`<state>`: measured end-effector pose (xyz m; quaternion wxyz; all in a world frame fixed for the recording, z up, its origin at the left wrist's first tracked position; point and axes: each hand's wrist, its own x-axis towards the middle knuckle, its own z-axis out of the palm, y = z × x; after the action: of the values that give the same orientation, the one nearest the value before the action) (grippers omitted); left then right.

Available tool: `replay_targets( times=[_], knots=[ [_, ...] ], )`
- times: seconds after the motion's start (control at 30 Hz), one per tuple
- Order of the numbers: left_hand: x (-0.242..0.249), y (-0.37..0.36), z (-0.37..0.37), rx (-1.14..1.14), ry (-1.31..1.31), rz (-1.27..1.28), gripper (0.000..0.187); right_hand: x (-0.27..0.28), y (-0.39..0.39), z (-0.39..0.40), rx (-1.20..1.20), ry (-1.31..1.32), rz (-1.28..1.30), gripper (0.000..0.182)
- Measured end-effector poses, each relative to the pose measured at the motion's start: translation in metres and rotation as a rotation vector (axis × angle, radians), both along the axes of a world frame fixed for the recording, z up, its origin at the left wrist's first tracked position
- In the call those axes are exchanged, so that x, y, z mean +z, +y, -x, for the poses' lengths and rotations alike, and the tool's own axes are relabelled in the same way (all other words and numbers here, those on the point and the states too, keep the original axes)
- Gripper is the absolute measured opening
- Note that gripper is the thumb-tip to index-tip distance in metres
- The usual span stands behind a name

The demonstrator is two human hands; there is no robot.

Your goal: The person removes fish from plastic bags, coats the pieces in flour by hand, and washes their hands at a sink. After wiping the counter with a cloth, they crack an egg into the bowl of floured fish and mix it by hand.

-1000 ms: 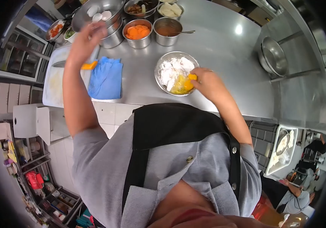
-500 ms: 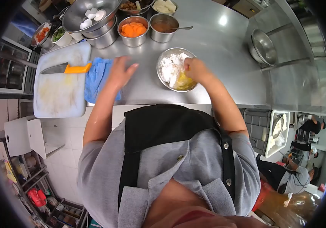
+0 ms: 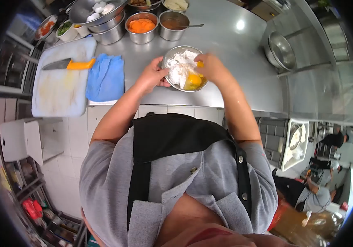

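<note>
A metal bowl (image 3: 171, 83) near the front edge of the steel counter holds white powder (image 3: 177, 66), with raw egg (image 3: 193, 80) at its lower right. My left hand (image 3: 155, 75) grips the bowl's left rim, thumb on top and fingers underneath. Over the right rim, my right hand (image 3: 212, 68) is bent inward with its fingers closed and slightly blurred. Something yellow-orange (image 3: 200, 64) shows at its fingertips; I cannot make out whether it is egg or an object.
Left of the bowl lie a blue cloth (image 3: 105, 78) and a white cutting board (image 3: 57, 96) with an orange-handled knife (image 3: 82, 64). Behind stand pots of sliced carrots (image 3: 141, 26), brown liquid with a spoon (image 3: 174, 28), and eggshells in a large bowl (image 3: 75, 15). Empty bowls (image 3: 282, 51) sit right.
My left hand has moved right from beside the blue cloth and taken hold of the bowl's rim. My right hand stays at the bowl's right side. A round yolk now shows more plainly.
</note>
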<state>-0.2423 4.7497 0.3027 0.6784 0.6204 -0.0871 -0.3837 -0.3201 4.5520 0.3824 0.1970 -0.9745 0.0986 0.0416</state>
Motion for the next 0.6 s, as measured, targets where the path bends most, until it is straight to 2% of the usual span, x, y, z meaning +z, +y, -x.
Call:
replay_targets(
  times=[0.13,0.17,0.27,0.37,0.47,0.5,0.6],
  knots=[
    [0.013,-0.003,0.021,0.006,0.052,0.007,0.063,-0.023,0.023,0.005,0.053,0.209,0.204,0.042],
    [0.012,-0.004,0.025,0.014,0.057,-0.006,0.062,-0.028,0.024,0.005,0.069,0.147,0.259,0.038],
    [0.013,-0.004,0.032,0.039,0.095,-0.022,0.062,-0.056,-0.012,-0.021,0.116,0.096,0.040,0.026],
    [0.006,-0.003,0.027,-0.001,0.104,0.031,0.064,-0.020,-0.003,-0.028,0.210,0.008,-0.034,0.015],
    [0.011,-0.001,0.032,0.013,0.136,0.033,0.066,-0.008,0.001,-0.029,0.254,-0.143,-0.332,0.011],
    [0.013,-0.002,0.034,0.029,0.149,0.028,0.067,-0.003,0.003,-0.029,0.241,-0.149,-0.385,0.015],
    [0.011,0.003,0.029,-0.027,0.156,0.054,0.070,0.011,0.005,-0.030,0.214,-0.149,-0.389,0.016]
  ],
)
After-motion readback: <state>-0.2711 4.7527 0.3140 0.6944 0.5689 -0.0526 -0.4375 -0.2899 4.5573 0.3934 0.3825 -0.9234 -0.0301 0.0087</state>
